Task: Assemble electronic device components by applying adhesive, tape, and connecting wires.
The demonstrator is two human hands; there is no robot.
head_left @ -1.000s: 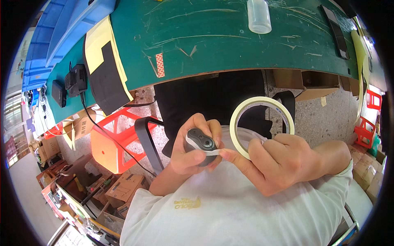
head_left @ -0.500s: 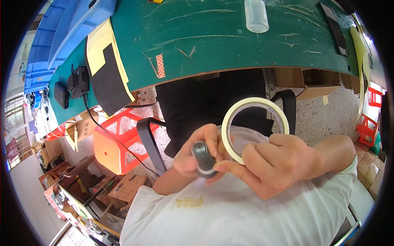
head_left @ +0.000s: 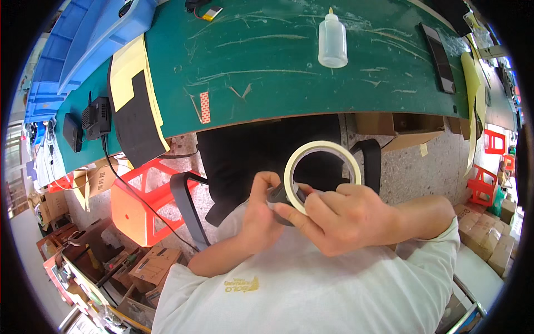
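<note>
In front of my chest, my left hand is closed around a small dark grey rounded device, mostly hidden between my hands. My right hand grips a roll of cream masking tape by its lower rim. Its ring stands up facing the view, and its lower left side overlaps the device. The right thumb and index finger reach over to the device; whether a strip of tape runs between them I cannot make out.
Ahead is a green-topped table with a squeeze bottle, a black phone-like slab, a checked red-white strip and a small battery. Blue bins stand far left. A red stool and cardboard boxes lie left.
The view has shifted, showing more of the table's far side. The device has turned and sunk deeper between my hands, and the tape roll now overlaps it.
</note>
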